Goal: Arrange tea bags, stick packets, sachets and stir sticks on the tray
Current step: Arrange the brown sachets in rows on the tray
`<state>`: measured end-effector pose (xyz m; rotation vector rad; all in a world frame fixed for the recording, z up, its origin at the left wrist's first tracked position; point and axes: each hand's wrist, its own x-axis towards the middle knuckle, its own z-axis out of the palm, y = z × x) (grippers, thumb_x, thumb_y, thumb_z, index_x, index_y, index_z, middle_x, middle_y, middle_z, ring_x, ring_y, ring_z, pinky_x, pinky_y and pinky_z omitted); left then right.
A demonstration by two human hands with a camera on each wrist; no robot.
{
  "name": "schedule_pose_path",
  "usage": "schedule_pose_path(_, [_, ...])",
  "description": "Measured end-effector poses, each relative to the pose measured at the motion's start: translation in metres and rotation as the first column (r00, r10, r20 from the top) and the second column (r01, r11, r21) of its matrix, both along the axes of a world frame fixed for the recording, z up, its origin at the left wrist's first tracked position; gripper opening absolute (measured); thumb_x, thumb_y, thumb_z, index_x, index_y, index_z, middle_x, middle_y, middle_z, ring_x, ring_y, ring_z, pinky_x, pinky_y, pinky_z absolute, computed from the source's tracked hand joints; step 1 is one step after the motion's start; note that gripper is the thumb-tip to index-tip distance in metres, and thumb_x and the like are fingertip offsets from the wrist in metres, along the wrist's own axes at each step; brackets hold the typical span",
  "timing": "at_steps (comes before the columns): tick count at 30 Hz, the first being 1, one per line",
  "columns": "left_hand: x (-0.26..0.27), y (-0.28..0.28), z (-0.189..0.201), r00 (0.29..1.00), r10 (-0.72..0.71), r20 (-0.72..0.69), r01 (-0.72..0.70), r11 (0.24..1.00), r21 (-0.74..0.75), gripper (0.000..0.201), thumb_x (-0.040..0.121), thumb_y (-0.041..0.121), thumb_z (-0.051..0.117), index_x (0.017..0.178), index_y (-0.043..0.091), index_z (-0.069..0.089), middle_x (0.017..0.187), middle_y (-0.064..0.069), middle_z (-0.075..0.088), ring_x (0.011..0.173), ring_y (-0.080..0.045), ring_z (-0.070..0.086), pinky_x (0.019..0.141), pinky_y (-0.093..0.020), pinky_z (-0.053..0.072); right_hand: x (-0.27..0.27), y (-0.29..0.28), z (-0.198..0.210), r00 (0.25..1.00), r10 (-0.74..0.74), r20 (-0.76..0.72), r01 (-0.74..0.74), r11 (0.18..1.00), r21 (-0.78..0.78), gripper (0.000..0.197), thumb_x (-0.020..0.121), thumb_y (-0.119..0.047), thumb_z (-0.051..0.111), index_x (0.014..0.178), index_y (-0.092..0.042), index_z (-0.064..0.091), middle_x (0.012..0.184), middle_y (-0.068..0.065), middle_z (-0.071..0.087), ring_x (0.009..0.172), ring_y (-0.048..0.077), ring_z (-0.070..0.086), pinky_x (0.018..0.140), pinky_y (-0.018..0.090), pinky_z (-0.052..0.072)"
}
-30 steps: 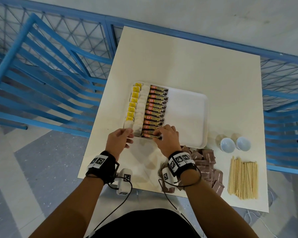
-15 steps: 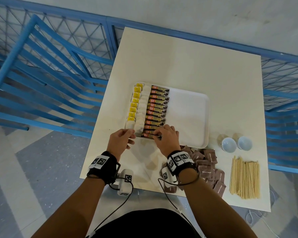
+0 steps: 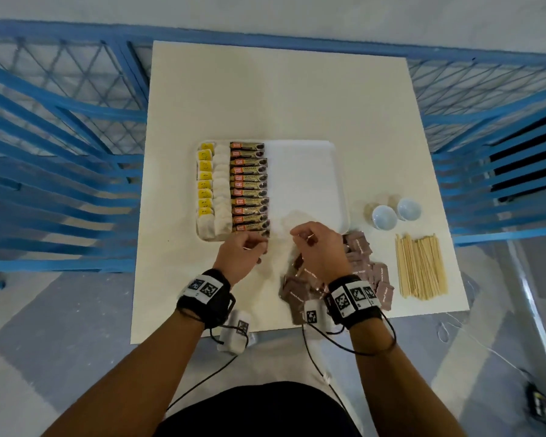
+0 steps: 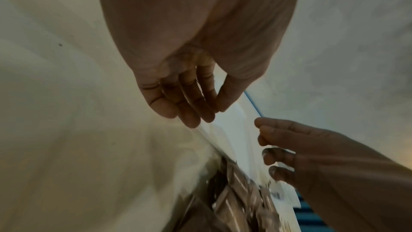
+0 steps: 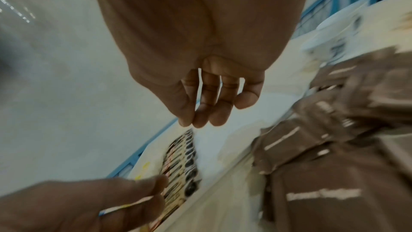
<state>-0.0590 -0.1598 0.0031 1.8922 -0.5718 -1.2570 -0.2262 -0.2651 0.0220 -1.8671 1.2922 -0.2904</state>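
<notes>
I see both hands at the near edge of the tray (image 3: 309,184), fingers loosely curled: left hand (image 3: 241,257) and right hand (image 3: 320,250) hold nothing. Tea bags (image 3: 213,187) and stick packets (image 3: 249,189) fill the tray's left; brown sachets (image 3: 364,263) and stir sticks (image 3: 420,266) lie on the table (image 3: 281,96).

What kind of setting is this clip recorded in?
Probably a staged recording space rather than a real cafe or kitchen: a bare white table ringed by blue metal barriers on a plain grey floor, with only a tray of drink packets, brown sachets and stir sticks on it.
</notes>
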Motion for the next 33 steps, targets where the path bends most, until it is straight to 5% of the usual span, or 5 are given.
schedule_pose_path(6, [-0.04, -0.004, -0.011, 0.908, -0.392, 0.146, 0.387, 0.92, 0.061, 0.037, 0.079, 0.03, 0.087, 0.11, 0.02, 0.07, 0.099, 0.006, 0.069, 0.088, -0.014, 0.064, 0.077, -0.021, 0.047, -0.066, 0.005, -0.002, 0.992, 0.056, -0.117, -0.051, 0.998, 0.04, 0.02, 0.089, -0.011, 0.07, 0.095, -0.031, 0.069, 0.095, -0.017, 0.068, 0.085, -0.005, 0.062, 0.076, 0.015, 0.05])
schedule_pose_path(10, [-0.069, -0.001, -0.014, 0.641, -0.69, 0.335, 0.611, 0.723, 0.32, 0.093, 0.056, 0.057, 0.092, 0.133, 0.023, 0.051, 0.123, -0.001, 0.05, 0.115, -0.023, 0.046, 0.098, -0.041, 0.046, -0.096, 0.012, -0.014, 0.941, 0.182, -0.284, -0.199, 0.979, -0.032, 0.03, 0.084, -0.008, 0.072, 0.109, -0.023, 0.069, 0.118, -0.005, 0.059, 0.107, 0.011, 0.055, 0.095, 0.028, 0.048])
schedule_pose_path(14, [-0.096, 0.009, -0.02, 0.484, -0.696, 0.529, 0.558, 0.712, 0.426, 0.095, 0.06, 0.06, 0.089, 0.134, 0.02, 0.045, 0.13, -0.004, 0.047, 0.121, -0.027, 0.043, 0.101, -0.04, 0.041, -0.109, 0.016, -0.02, 0.886, 0.287, -0.363, -0.331, 0.941, -0.064, 0.046, 0.081, -0.014, 0.077, 0.123, -0.023, 0.059, 0.129, 0.004, 0.048, 0.122, 0.025, 0.048, 0.107, 0.042, 0.044])
schedule_pose_path(26, [-0.116, 0.025, -0.029, 0.766, -0.415, 0.491, 0.324, 0.909, 0.263, 0.043, 0.078, 0.014, 0.083, 0.118, 0.013, 0.064, 0.116, -0.01, 0.061, 0.11, -0.032, 0.056, 0.089, -0.042, 0.049, -0.109, 0.009, -0.036, 0.861, 0.396, -0.317, -0.414, 0.91, 0.015, 0.048, 0.085, -0.008, 0.072, 0.13, -0.014, 0.056, 0.134, 0.006, 0.051, 0.127, 0.026, 0.046, 0.11, 0.036, 0.039])
schedule_pose_path(33, [-0.115, 0.035, -0.032, 0.904, -0.172, 0.392, 0.103, 0.976, 0.191, 0.034, 0.078, 0.009, 0.084, 0.109, 0.013, 0.071, 0.104, -0.01, 0.075, 0.099, -0.029, 0.07, 0.091, -0.04, 0.056, -0.109, 0.004, -0.034, 0.889, 0.384, -0.25, -0.401, 0.916, -0.018, 0.027, 0.083, -0.013, 0.077, 0.108, -0.016, 0.066, 0.122, 0.003, 0.055, 0.113, 0.021, 0.051, 0.103, 0.035, 0.045])
